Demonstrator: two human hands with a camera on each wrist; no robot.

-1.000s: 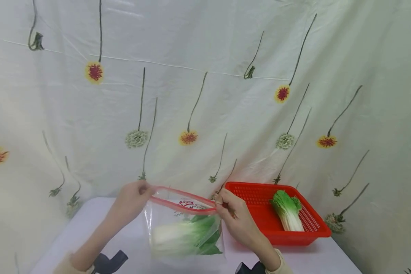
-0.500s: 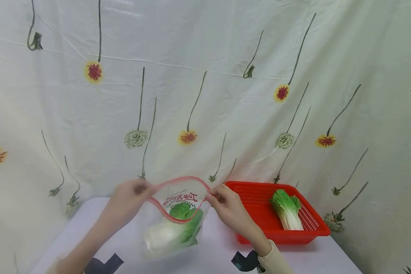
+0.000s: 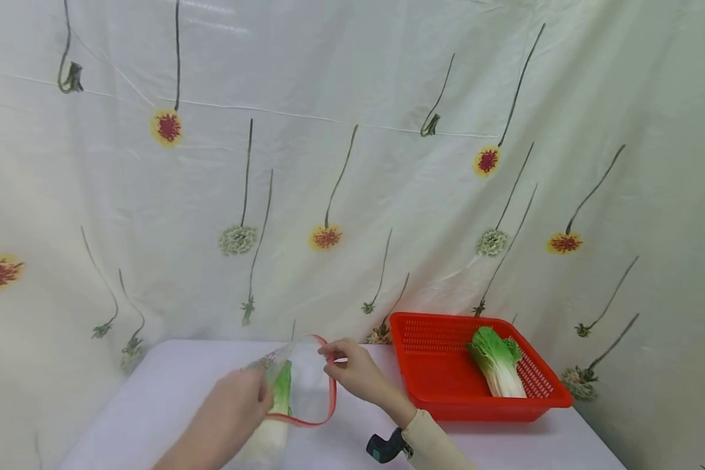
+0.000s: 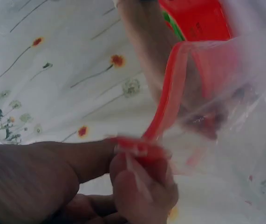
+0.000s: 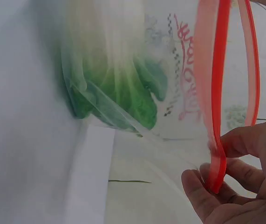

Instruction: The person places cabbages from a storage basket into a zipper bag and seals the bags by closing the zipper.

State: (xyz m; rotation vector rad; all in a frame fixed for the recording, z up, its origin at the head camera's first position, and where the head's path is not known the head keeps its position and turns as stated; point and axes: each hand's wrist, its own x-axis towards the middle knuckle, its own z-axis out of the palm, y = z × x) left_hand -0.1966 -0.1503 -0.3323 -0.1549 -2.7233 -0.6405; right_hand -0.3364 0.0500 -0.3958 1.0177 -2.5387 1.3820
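A clear zip bag with a red zip rim [image 3: 331, 398] hangs between my two hands, its mouth spread apart. Inside it lies a napa cabbage [image 5: 114, 88], green leaves at one end and white stem at the other. My left hand [image 3: 237, 405] grips one end of the rim; in the left wrist view its thumb and fingers pinch the red strip [image 4: 167, 98]. The opposite end of the rim is pinched by my right hand [image 3: 358, 372], between thumb and fingers in the right wrist view. Part of the bagged cabbage is hidden behind my left hand.
To the right on the white table [image 3: 153, 405] stands a red perforated basket [image 3: 440, 405]. A second napa cabbage [image 3: 496, 365] lies in its right side. Behind the table hangs a pale curtain [image 3: 352, 183] with printed flowers.
The bag has turned, its mouth now facing right and its cabbage pointing away from me. My left hand has moved nearer and slightly right; my right hand has shifted left.
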